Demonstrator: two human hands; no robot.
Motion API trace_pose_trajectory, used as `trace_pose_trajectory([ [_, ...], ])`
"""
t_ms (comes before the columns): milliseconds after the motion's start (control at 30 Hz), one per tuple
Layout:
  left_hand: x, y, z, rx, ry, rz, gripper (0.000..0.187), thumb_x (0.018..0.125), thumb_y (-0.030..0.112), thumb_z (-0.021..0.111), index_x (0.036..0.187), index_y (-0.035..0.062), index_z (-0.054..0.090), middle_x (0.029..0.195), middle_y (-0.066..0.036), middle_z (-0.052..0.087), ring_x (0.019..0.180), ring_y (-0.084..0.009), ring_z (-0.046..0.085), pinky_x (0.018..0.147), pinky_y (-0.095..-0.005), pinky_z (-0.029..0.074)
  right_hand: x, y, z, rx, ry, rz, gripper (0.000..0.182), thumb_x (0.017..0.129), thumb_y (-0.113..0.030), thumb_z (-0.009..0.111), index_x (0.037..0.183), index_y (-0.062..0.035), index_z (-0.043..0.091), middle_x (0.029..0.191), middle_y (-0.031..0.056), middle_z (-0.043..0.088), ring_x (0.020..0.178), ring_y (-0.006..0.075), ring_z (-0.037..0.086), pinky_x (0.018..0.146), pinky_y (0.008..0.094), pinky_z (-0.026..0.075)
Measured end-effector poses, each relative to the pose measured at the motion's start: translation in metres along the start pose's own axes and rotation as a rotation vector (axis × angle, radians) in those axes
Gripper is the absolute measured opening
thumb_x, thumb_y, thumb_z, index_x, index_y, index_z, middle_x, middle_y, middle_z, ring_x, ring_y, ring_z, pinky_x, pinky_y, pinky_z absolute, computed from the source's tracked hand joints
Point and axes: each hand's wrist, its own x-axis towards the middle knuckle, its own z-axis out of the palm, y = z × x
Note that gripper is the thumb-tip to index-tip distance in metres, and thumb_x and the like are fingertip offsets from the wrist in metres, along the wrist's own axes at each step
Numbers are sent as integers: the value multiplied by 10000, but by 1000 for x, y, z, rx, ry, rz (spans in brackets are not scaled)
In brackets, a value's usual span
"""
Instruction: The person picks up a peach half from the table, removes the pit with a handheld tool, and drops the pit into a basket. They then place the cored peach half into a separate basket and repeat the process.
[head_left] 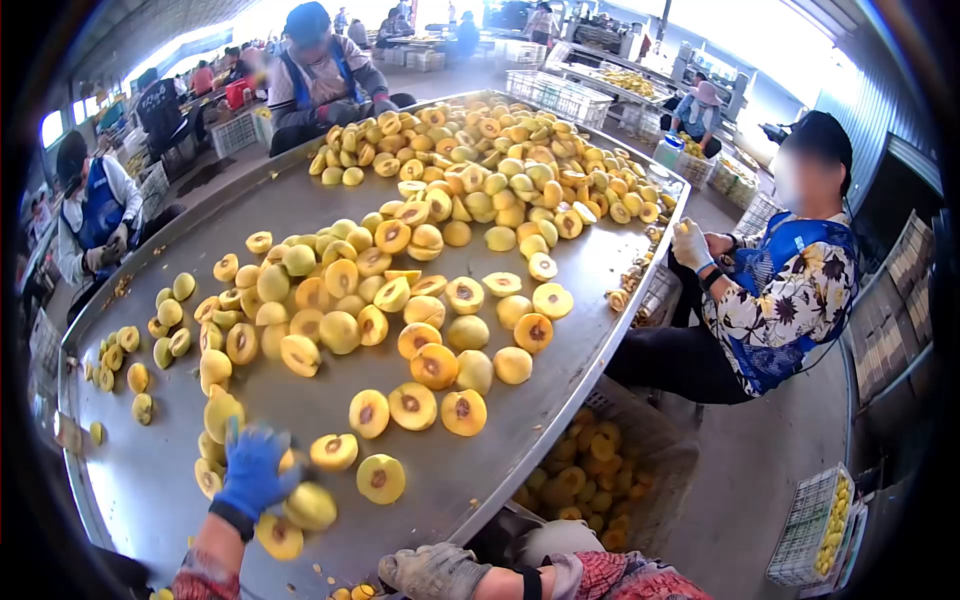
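Note:
Halved yellow fruits (pixel 435 366) with brown pit hollows lie spread over a grey metal table (pixel 170 400). My left hand (pixel 258 470), in a blue glove with a dark wristband, is over the near left part of the table among the fruits. Its fingers are blurred, and whether it grips one cannot be made out. A yellow-green fruit (pixel 310 507) lies just beside it. My right hand (pixel 433 572), in a grey, soiled glove, is low at the table's near edge, its fingers curled. What it holds, if anything, is hidden. Small fruit pieces (pixel 352 592) lie just left of it.
A large fruit heap (pixel 480 150) covers the table's far end. A crate of fruit (pixel 600 470) stands below the right edge. A person (pixel 780 270) sits at the right; others sit at the far side and left. Another crate (pixel 815 525) stands on the floor at lower right.

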Motion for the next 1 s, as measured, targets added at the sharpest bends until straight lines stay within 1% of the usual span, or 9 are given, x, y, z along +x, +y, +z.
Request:
trace_pose_trajectory([
  [133, -75, 4, -46, -33, -132, -29, 450, 685, 400, 691, 999, 86, 615, 916, -109, 571, 1001, -352, 511, 988, -566, 293, 0, 0, 7, -39, -11, -25, 111, 832, -176, 475, 793, -99, 545, 647, 85, 559, 530, 245, 603, 395, 428, 447],
  [233, -65, -23, -77, -528, -445, -193, 433, 688, 353, 709, 1010, 80, 611, 982, -143, 570, 993, -374, 515, 938, -506, 368, 5, -1, 6, -51, 5, -25, 104, 821, -180, 489, 786, -101, 546, 648, 77, 563, 532, 240, 606, 413, 412, 460],
  [267, -37, -9, -94, -496, -303, -249, 406, 698, 303, 716, 1015, 73, 608, 1058, -180, 563, 997, -389, 520, 877, -461, 417, 7, 0, 7, -3, -7, -24, 107, 819, -184, 496, 785, -100, 553, 653, 76, 572, 540, 239, 612, 420, 407, 466],
  [367, 46, -22, -74, -95, 87, 87, 564, 723, 340, 716, 1201, 87, 561, 1245, -198, 506, 1132, -385, 478, 962, -485, 374, 16, 4, 7, 125, -77, 8, 122, 816, -202, 519, 787, -100, 579, 667, 73, 601, 566, 238, 631, 443, 396, 483],
  [433, 107, -23, -47, -16, 68, 88, 636, 720, 423, 703, 1246, 108, 535, 1350, -183, 436, 1241, -381, 402, 1056, -504, 266, 22, 7, 1, 191, -177, 66, 137, 820, -221, 534, 792, -104, 601, 680, 70, 621, 589, 238, 644, 457, 394, 493],
  [567, 204, -6, 14, 4, -52, -10, 691, 767, 542, 593, 1362, 220, 455, 1429, -196, 362, 1322, -373, 323, 1085, -542, 203, 29, 10, -2, 189, -280, 91, 157, 836, -259, 543, 807, -128, 625, 690, 67, 635, 612, 239, 654, 473, 393, 502],
  [767, 206, -18, 35, -52, -325, -211, 597, 814, 628, 470, 1192, 186, 609, 1412, -134, 403, 1335, -313, 314, 1056, -572, 206, 22, 13, 6, 136, -203, 89, 181, 834, -298, 549, 807, -126, 602, 688, 57, 622, 613, 229, 648, 491, 384, 505],
  [833, 183, -24, 31, -63, -286, -213, 541, 822, 605, 479, 1058, 157, 671, 1310, -146, 488, 1253, -318, 395, 1037, -558, 244, 22, 11, -8, 125, -165, 40, 165, 835, -275, 539, 801, -123, 592, 683, 58, 615, 608, 228, 644, 479, 382, 499],
  [1000, 103, -58, 25, -121, -266, -244, 447, 821, 529, 525, 979, 142, 682, 1158, -171, 544, 1142, -336, 463, 973, -471, 331, 14, 3, -1, 14, -134, -46, 116, 836, -212, 513, 813, -118, 577, 689, 64, 612, 599, 227, 639, 470, 382, 492],
])
